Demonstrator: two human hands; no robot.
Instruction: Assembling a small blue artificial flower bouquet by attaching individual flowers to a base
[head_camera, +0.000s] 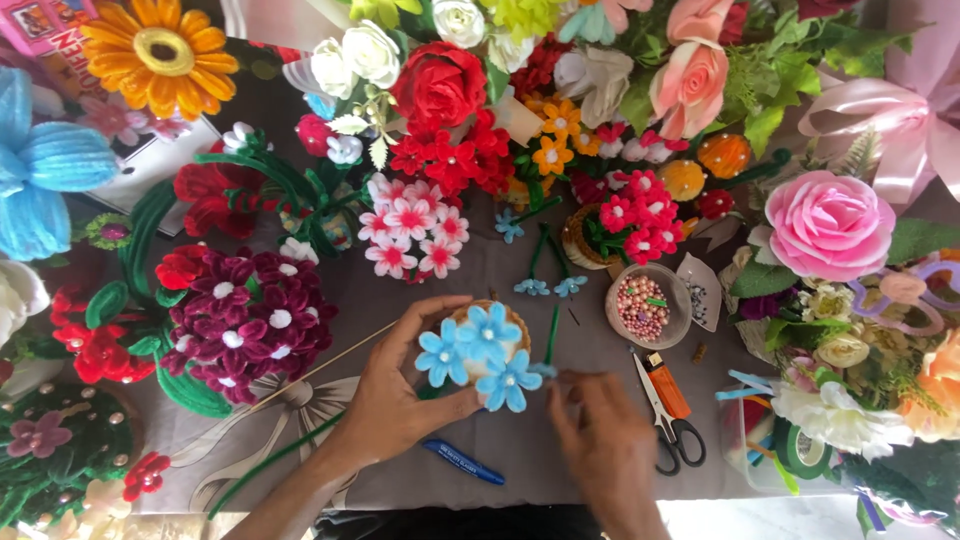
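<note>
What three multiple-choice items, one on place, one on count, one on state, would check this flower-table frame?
1. The scissors lie where?
A. right of the right hand
B. left of the left hand
C. inside the bead bowl

2. How many blue flowers sit on the small basket?
A. one
B. three
C. six

3. The left hand is
A. flat on the table
B. cupped around the basket
C. gripping the scissors

Key: 1 A, the scissors lie beside the right hand. 2 B, three blue flowers show. 3 B, the left hand wraps the small basket.
</note>
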